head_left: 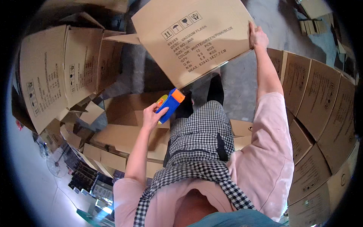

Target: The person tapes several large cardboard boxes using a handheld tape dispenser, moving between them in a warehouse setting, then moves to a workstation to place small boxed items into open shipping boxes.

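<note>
A large brown cardboard box [162, 53] with dark printed markings stands tilted in front of me. My right hand [258, 36] grips its right edge, fingers on the near face and around the side. In my left hand [152, 115] is a blue and orange tape dispenser [172, 106] with a yellow side. Its orange end points up and right, close to the box's lower left corner. Whether tape reaches from the dispenser to the box I cannot tell.
Printed cartons [83, 60] stand at the left, one with a flap sticking out. More cartons [317, 94] are stacked along the right. Below the dispenser lies an open box [128, 109] with loose flaps. Grey floor [242, 81] shows beyond my legs. A fan [56, 166] is at the lower left.
</note>
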Demonstrator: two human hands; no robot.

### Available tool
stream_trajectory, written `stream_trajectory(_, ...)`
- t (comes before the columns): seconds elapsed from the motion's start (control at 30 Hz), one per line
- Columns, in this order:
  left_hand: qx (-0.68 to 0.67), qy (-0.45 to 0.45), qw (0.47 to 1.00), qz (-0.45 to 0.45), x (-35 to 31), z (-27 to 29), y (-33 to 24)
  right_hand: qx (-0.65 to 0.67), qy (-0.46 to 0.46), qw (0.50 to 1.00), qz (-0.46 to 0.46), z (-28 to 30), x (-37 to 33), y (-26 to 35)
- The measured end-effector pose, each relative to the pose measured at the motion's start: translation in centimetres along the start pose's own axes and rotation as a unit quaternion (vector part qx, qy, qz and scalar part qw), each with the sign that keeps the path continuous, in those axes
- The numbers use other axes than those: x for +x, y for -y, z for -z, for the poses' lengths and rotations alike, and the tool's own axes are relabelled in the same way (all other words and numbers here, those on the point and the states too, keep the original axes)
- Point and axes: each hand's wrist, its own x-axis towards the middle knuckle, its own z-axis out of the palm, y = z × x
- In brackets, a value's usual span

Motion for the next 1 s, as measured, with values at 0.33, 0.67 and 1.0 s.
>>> stream_trajectory(0.33,-0.019,-0.014,0.999,-0.043,2.2,-4.2,5.4,0.105,-0.211,0.970,-0.050,-2.9,-3.2,-1.6)
stream_trajectory(0.67,-0.057,-0.022,0.992,-0.106,2.5,-3.3,11.4,0.467,-0.170,0.845,-0.197,-13.2,-28.7,14.7)
stream_trajectory(1.0,0.104,-0.069,0.991,-0.049,6.6,-7.9,11.8,0.683,-0.098,0.686,-0.230,-15.9,-28.5,11.9)
